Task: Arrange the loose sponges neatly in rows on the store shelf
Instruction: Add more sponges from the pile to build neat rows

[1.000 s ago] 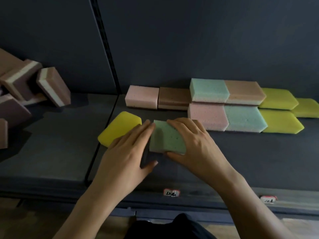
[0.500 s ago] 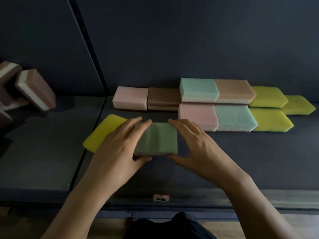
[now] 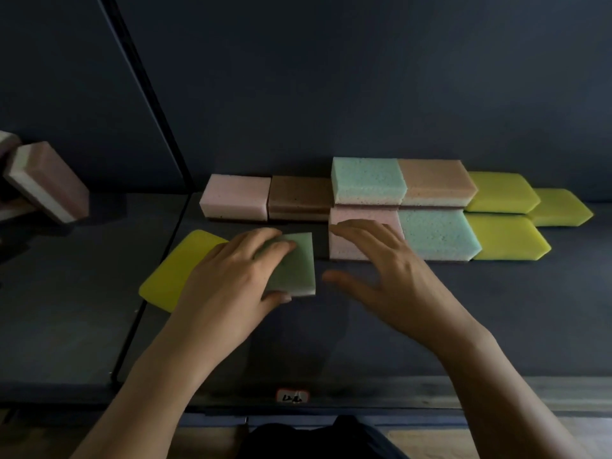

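Left of centre, the left hand (image 3: 228, 283) grips the green sponge (image 3: 298, 266) — fingers on top, thumb at its near edge — probably to slide it against the front pink sponge (image 3: 346, 251); the right hand (image 3: 387, 279) hovers spread, empty.

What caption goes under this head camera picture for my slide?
Left hand holds a green sponge on the dark shelf, right hand open beside it.
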`<state>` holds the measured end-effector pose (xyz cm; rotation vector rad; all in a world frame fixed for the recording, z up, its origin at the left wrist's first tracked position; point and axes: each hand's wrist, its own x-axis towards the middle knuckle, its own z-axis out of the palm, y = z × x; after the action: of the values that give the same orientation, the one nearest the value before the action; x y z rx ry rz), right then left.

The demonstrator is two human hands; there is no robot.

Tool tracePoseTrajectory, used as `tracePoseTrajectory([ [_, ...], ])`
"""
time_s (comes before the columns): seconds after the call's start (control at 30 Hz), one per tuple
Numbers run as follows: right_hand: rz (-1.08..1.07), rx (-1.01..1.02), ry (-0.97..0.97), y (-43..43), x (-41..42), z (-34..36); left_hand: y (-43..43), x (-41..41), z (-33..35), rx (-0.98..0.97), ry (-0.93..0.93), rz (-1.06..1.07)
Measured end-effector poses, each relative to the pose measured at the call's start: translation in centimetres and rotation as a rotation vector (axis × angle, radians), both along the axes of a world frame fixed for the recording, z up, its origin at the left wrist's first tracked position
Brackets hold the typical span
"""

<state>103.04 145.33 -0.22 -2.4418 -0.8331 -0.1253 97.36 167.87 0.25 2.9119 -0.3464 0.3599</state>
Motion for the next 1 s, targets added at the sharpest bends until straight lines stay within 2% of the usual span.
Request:
tracePoseTrajectory([
  [0.17,-0.125,-0.028,-0.131,-1.0,1.8,-1.2,-0.6,1.5,0.0,0.014,0.04,0.015],
  [0.4,-0.146,-0.091,-0.15,-0.9,2.7,-2.0,-1.1,3.0,-0.2,-0.006,0.044,0.016],
  [1.0,-0.132,-0.102,-0.194,-1.3,2.9,-2.4,-1.8,4.5,-0.5,-0.026,0.033,-0.02],
])
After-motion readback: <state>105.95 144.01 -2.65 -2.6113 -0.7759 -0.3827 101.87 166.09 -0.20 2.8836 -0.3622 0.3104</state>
